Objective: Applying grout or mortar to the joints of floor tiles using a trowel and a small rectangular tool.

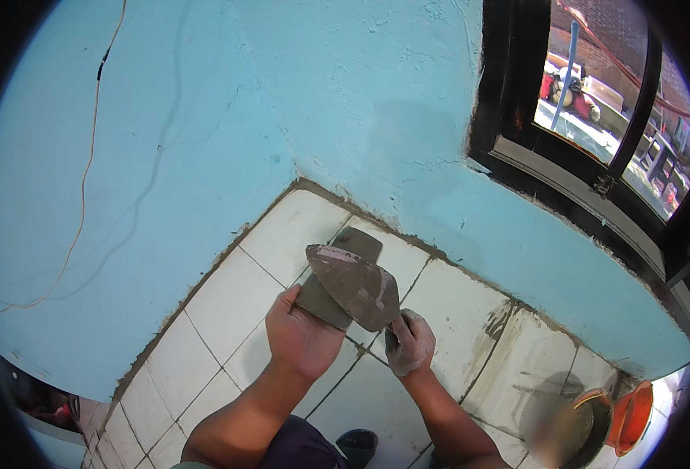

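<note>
My right hand (411,342) is closed round the handle of a pointed trowel (356,285). Its broad blade, smeared with grey-brown material, points up and to the left. My left hand (306,332) grips a flat, dark grey rectangular piece (323,303) by its lower left side, thumb along the edge. The trowel blade lies across this piece in the view and covers its middle; whether the two touch I cannot tell. Grey residue coats my right fingers. Behind both hands spreads a surface of white tiles (227,309) with dark joints.
Light blue walls (204,117) meet at a corner above the tiles, with rough mortar along their lower edges. A black-framed window (587,148) is at upper right. A dark bucket (595,426) and an orange container (631,418) stand at lower right. A thin cord (87,172) hangs left.
</note>
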